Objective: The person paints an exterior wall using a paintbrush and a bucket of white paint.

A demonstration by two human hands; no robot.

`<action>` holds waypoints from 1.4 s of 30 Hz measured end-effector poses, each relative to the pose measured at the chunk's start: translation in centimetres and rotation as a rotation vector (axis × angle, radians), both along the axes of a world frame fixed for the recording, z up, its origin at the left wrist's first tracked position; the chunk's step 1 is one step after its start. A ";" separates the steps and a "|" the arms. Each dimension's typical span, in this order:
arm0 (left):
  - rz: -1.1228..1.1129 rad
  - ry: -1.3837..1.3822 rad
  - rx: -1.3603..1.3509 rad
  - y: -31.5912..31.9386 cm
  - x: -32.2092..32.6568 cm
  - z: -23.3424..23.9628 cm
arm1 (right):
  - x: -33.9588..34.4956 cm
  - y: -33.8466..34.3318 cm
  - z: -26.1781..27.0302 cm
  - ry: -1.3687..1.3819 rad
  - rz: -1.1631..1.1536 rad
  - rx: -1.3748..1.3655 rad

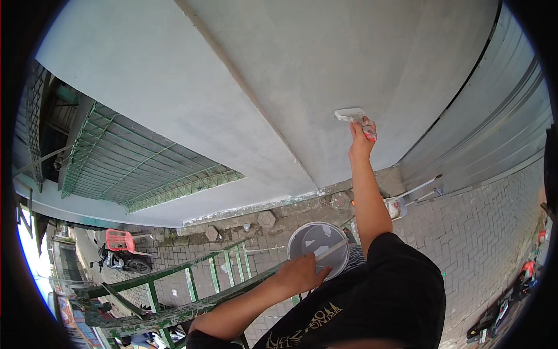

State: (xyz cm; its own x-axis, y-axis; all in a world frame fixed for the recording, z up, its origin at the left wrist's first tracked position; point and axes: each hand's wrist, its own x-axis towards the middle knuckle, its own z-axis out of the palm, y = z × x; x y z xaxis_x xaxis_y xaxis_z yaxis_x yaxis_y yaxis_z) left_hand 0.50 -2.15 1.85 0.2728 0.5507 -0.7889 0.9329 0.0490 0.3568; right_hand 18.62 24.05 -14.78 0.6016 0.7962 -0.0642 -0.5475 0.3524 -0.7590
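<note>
My right hand [362,136] is raised to the grey painted wall [296,78], closed around the handle of a paintbrush [350,114] whose whitish bristles lie against the surface. Lower down, my left hand [303,275] is at the near rim of a round bucket [318,237], near a pale stick or handle [333,249] that crosses the opening. Grey paint and lighter patches show inside the bucket. How the left fingers grip is partly hidden.
A green ladder [192,283] stands at the lower left. Green metal grating [144,161] covers a wall opening. Corrugated metal sheeting [479,126] rises at right. On the paving below are a red plastic chair [120,241], a motorcycle [126,261] and a container with long-handled tools [396,208].
</note>
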 end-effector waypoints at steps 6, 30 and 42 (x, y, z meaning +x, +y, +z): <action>0.015 0.010 0.028 0.0 0.2 -0.3 | 0.0 -2.4 3.5 0.010 -0.044 0.353; 0.004 -0.071 0.155 0.8 -0.8 -0.3 | -2.3 -1.2 22.7 -0.618 -0.217 0.538; -0.142 -0.100 0.230 0.0 -0.9 -1.3 | 1.5 1.1 13.5 -0.426 -0.060 0.069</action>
State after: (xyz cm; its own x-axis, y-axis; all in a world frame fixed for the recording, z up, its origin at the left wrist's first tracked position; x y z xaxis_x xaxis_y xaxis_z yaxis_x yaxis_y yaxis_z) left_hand -0.42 -2.14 0.58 0.4298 0.6629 -0.6131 0.8845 -0.1724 0.4336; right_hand 20.17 25.13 -1.27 0.6082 0.7527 0.2521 -0.1670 0.4318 -0.8864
